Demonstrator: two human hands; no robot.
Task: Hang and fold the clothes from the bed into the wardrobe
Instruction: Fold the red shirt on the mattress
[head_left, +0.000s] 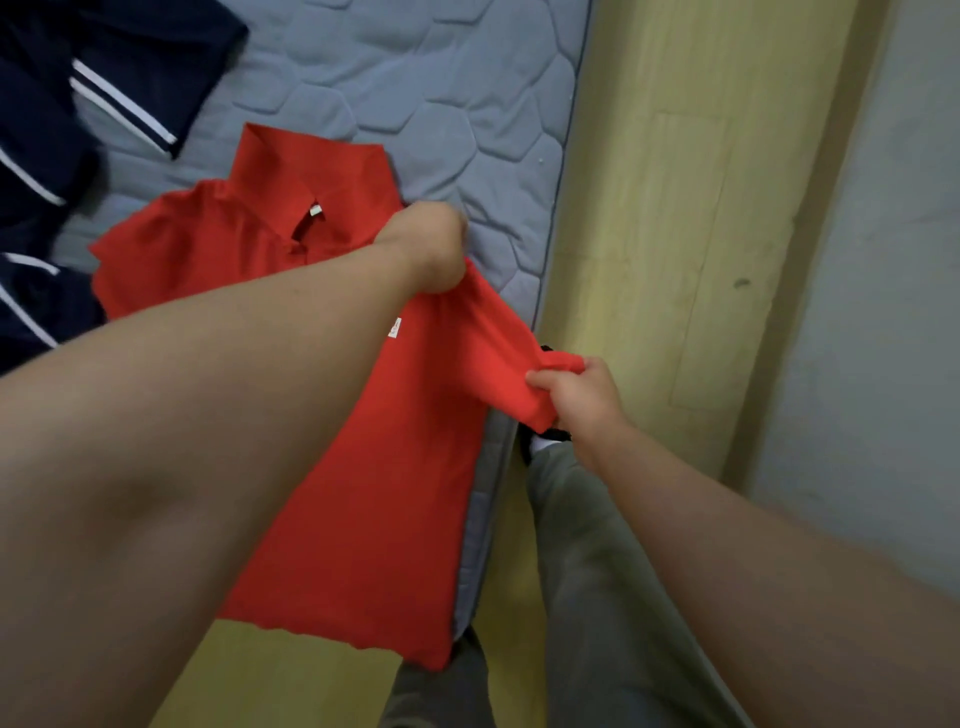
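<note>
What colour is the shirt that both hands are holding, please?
Red, plain; the shirt shows best in the head view.

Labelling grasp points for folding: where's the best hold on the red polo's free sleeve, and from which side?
Probably at the cuff of the free sleeve, coming from the left. The red polo lies collar-up on the mattress, that sleeve spread flat and unobstructed. The right hand grips the other cuff and the left hand grips that shoulder.

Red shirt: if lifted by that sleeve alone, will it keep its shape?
Probably not. The red shirt already droops over the mattress edge, so it looks floppy. It bunches where the right hand pinches the sleeve, suggesting thin, light cloth.
</note>
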